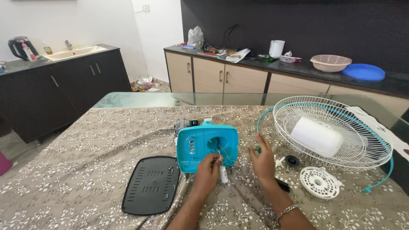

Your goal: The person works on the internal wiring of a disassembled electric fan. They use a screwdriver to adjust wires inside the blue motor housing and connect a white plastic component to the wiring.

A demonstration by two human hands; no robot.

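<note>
A turquoise plastic fan housing lies on the patterned tablecloth, with a grey motor part behind it. My left hand pinches thin wires at the housing's opening, just above a small white cylindrical part. My right hand hovers beside the housing with fingers spread, close to a small green piece. It holds nothing that I can see.
A black vented plate lies left of the housing. A white wire fan guard with a teal rim and a white cover inside sits at the right, near a round white grille piece, a black knob and a white bit. Cabinets stand behind.
</note>
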